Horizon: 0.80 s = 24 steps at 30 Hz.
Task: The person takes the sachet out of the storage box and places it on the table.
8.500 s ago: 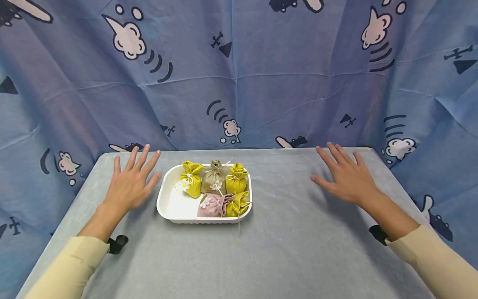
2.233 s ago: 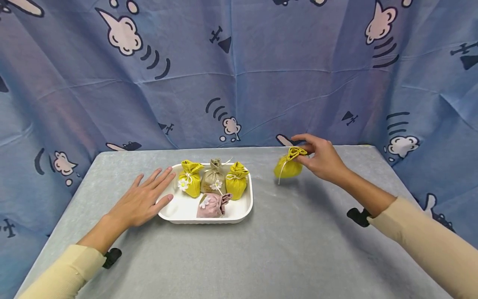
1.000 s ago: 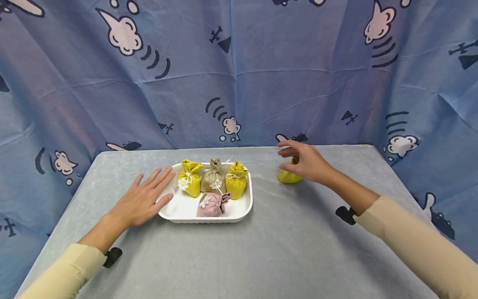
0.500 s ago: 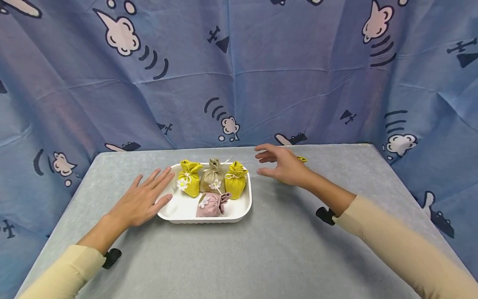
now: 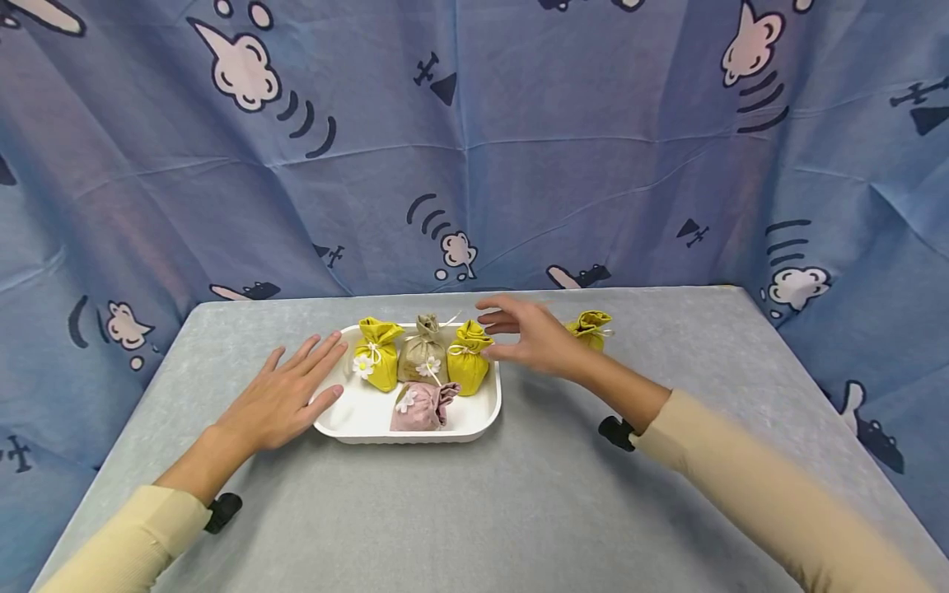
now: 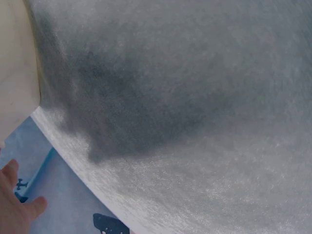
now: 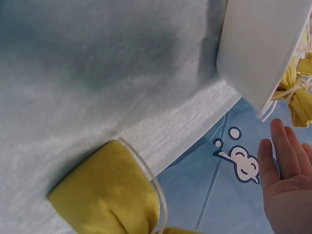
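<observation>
My left hand [image 5: 285,395] lies with straight fingers on the left rim of a white tray [image 5: 356,420]. My right hand [image 5: 534,338] is at the tray's right end, thumb and fingers apart around the neck of a yellow drawstring pouch [image 5: 467,362]; I cannot tell whether it touches. In the right wrist view the fingers [image 7: 287,156] are fairly straight, beside the tray wall. Also in the tray are a yellow pouch [image 5: 380,362] with a white flower, an olive-beige pouch [image 5: 423,358] and a pink pouch [image 5: 418,409] lying on its side.
Another yellow pouch [image 5: 591,325] stands on the grey tabletop [image 5: 474,519] behind my right hand, partly hidden by it. A blue patterned curtain [image 5: 519,206] hangs behind the table's far edge.
Over the last seconds a yellow pouch was carried from the tray's front right corner to the table and let go. My right hand then moved left to the tray. The left hand stayed still.
</observation>
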### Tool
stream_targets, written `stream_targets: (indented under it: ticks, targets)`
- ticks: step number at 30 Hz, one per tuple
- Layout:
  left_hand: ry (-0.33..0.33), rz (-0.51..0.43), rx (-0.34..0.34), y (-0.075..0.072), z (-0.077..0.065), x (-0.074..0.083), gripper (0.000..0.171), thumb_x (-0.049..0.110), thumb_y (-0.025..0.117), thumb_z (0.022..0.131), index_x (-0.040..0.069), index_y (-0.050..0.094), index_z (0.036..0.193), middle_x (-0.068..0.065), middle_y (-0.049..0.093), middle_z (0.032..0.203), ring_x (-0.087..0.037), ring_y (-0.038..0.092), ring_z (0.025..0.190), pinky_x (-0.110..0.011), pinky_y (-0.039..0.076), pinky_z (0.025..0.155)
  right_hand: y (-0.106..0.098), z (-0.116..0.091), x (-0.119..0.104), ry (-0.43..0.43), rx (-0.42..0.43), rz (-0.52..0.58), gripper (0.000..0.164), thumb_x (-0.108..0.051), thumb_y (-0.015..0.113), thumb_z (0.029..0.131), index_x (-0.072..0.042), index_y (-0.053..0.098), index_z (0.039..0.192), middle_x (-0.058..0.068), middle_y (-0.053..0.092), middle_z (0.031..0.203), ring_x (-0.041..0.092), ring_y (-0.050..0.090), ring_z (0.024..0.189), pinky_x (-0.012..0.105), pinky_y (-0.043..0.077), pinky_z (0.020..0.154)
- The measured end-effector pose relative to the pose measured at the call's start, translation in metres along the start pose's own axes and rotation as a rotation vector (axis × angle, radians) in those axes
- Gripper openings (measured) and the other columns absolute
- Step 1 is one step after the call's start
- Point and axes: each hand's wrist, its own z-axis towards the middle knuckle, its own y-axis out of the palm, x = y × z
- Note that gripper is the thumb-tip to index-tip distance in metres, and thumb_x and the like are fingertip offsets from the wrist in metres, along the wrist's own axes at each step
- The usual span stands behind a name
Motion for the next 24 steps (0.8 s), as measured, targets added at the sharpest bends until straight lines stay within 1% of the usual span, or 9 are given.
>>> stream_targets:
  ticks: [4,7,12,17,24]
  targets:
    - [0.0,-0.001,0.001,0.001,0.0,0.0,0.064,0.046,0.039,0.106,0.014,0.024,0.16,-0.004,0.02,0.165,-0.036,0.023,0.149,-0.07,0.019,0.11,0.005,0.002,0.0,0.005,-0.009,0.041,0.064,-0.001,0.079,0.084,0.002,0.049,0.14,0.024,0.056,0.137,0.035,0.06,0.122,0.049,0.047,0.101]
    - [0.001,-0.002,0.002,0.001,0.0,-0.001,0.064,0.046,0.039,0.106,0.014,0.024,0.16,-0.004,0.02,0.165,-0.036,0.023,0.149,-0.07,0.019,0.11,0.008,0.004,0.0,0.024,-0.013,0.031,0.064,-0.003,0.079,0.084,0.001,0.049,0.141,0.023,0.056,0.138,0.035,0.059,0.123,0.047,0.047,0.102]
    - [0.003,-0.005,-0.001,0.001,0.0,-0.001,0.064,0.046,0.038,0.106,0.014,0.024,0.16,-0.004,0.019,0.166,-0.036,0.023,0.149,-0.07,0.018,0.11,0.013,0.006,0.0,0.056,-0.015,-0.021,0.064,-0.005,0.079,0.084,-0.003,0.05,0.142,0.019,0.057,0.139,0.035,0.058,0.124,0.043,0.046,0.104]
    - [0.002,-0.008,0.001,0.002,0.0,-0.001,0.064,0.046,0.038,0.106,0.014,0.024,0.16,-0.004,0.019,0.166,-0.036,0.022,0.149,-0.07,0.018,0.11,0.018,0.008,0.001,0.05,-0.012,-0.03,0.064,-0.002,0.078,0.084,-0.002,0.05,0.142,0.02,0.058,0.137,0.035,0.059,0.123,0.043,0.046,0.104]
    - [0.001,-0.009,-0.001,0.002,0.0,-0.002,0.064,0.046,0.038,0.106,0.014,0.024,0.16,-0.004,0.019,0.166,-0.036,0.022,0.149,-0.07,0.018,0.11,0.025,0.01,0.001,0.043,0.001,-0.047,0.064,0.0,0.078,0.084,-0.004,0.051,0.141,0.019,0.06,0.135,0.032,0.06,0.123,0.042,0.048,0.101]
